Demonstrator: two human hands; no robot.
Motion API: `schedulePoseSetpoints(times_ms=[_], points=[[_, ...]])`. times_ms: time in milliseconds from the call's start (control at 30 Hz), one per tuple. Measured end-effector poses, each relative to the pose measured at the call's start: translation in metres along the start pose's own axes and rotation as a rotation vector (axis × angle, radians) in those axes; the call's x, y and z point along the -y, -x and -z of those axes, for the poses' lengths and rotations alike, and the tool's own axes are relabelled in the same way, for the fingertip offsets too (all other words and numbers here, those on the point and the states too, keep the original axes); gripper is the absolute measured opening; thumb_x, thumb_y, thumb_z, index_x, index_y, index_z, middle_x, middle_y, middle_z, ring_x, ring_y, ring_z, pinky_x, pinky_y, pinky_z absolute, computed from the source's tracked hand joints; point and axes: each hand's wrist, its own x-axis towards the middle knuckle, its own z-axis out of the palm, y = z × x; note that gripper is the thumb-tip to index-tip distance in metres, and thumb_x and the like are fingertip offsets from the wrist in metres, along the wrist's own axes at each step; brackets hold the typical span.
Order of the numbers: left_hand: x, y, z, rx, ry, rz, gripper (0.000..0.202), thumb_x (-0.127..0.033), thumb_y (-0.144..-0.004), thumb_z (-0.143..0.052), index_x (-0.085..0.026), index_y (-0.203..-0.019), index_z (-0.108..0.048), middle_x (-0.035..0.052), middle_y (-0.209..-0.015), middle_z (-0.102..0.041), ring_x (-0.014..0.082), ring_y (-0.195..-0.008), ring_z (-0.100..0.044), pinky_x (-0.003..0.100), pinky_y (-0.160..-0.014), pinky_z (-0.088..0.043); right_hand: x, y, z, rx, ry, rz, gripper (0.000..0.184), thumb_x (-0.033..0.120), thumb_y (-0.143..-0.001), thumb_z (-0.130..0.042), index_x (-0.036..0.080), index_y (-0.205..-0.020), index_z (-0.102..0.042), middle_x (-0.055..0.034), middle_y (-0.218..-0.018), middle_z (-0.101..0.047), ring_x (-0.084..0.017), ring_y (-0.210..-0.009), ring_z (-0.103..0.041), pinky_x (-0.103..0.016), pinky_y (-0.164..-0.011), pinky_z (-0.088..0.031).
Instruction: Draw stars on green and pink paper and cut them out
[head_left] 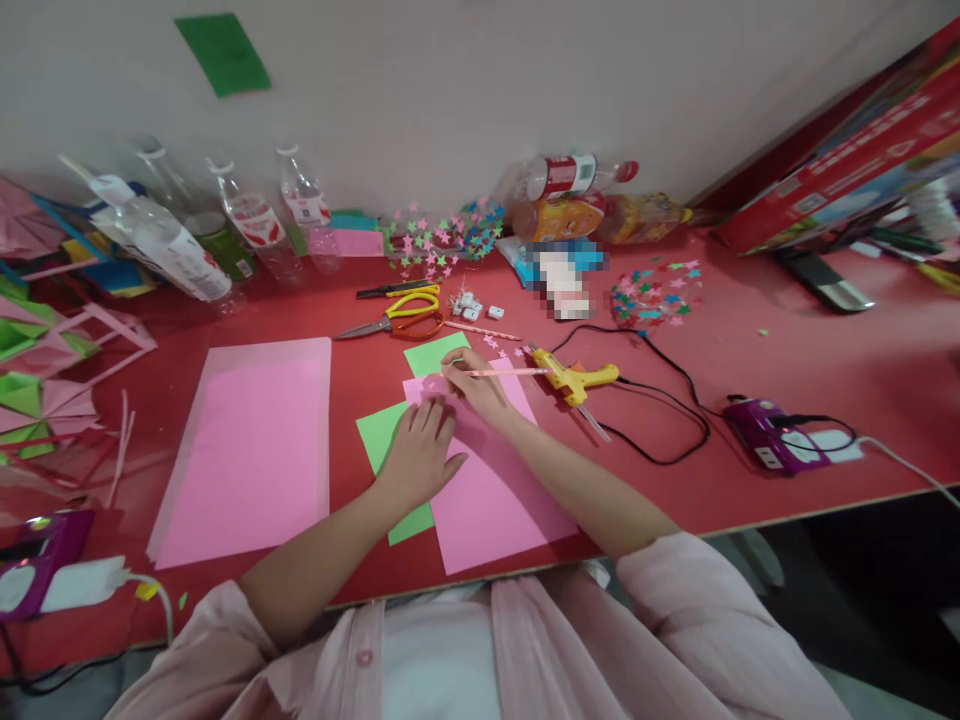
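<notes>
Red tabletop [810,360] ends along the lower frame, just short of a pink sheet [495,490]; a bare strip runs beside the pink stack [262,440] at left. Left hand [420,440] lies flat on paper, fingers slightly apart; mid-frame, right hand [474,380] pinches a pencil [517,372].

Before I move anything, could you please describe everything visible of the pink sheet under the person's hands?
The pink sheet is plain paper or thin card, apparently rectangular. It lies askew on the red table, overlapping green paper on its left, its near edge close to the table's front. The left hand rests across its left edge; the right hand, holding a slim pink stick, is at its far end. The right forearm hides part of it.
</notes>
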Motion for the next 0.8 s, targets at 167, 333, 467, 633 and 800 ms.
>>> schedulePoseSetpoints(times_ms=[167,333,467,633,800], points=[[-0.001,0.0,0.001,0.015,-0.013,0.002,0.056,-0.045,-0.093,-0.038,-0.007,-0.133,-0.046,0.0196,-0.143,-0.042,0.0307,-0.132,-0.039,0.048,-0.109,-0.029,-0.003,-0.003,0.029,0.076,0.139,0.116,0.013,0.027,-0.064,-0.06,0.019,-0.071,-0.053,0.0021,-0.067,-0.054,-0.012,-0.063,-0.048,-0.024,-0.055,-0.035],[0.0,0.001,0.001,0.026,-0.01,-0.002,0.056,-0.046,-0.094,-0.036,-0.007,-0.133,-0.046,0.0203,-0.142,-0.044,0.0305,-0.133,-0.039,0.048,-0.11,-0.029,-0.014,-0.002,0.029,0.073,0.182,0.13,0.011,0.028,-0.066,-0.059,0.02,-0.071,-0.053,0.0026,-0.067,-0.053,-0.012,-0.062,-0.046,-0.024,-0.055,-0.035],[-0.001,0.001,0.001,0.04,-0.006,0.008,0.056,-0.047,-0.094,-0.036,-0.008,-0.133,-0.046,0.0194,-0.141,-0.045,0.0305,-0.132,-0.04,0.048,-0.11,-0.029,-0.007,0.0,0.025,0.024,0.178,0.069,0.011,0.03,-0.072,-0.054,0.022,-0.067,-0.049,0.0037,-0.058,-0.048,-0.011,-0.053,-0.042,-0.025,-0.05,-0.032],[-0.001,0.001,0.002,0.036,0.008,0.015,0.058,-0.048,-0.093,-0.038,-0.008,-0.133,-0.046,0.0199,-0.142,-0.044,0.0324,-0.131,-0.04,0.048,-0.109,-0.03,-0.002,-0.001,0.03,0.068,0.171,0.082,0.01,0.029,-0.067,-0.057,0.021,-0.069,-0.052,0.0024,-0.064,-0.053,-0.012,-0.059,-0.046,-0.025,-0.053,-0.035],[0.0,0.0,0.002,0.039,0.028,0.016,0.057,-0.048,-0.093,-0.039,-0.008,-0.132,-0.047,0.0195,-0.142,-0.044,0.0324,-0.13,-0.04,0.049,-0.108,-0.03,-0.008,-0.003,0.032,0.127,0.215,0.091,0.013,0.028,-0.063,-0.057,0.019,-0.072,-0.056,0.0014,-0.067,-0.056,-0.012,-0.062,-0.05,-0.024,-0.055,-0.037]])
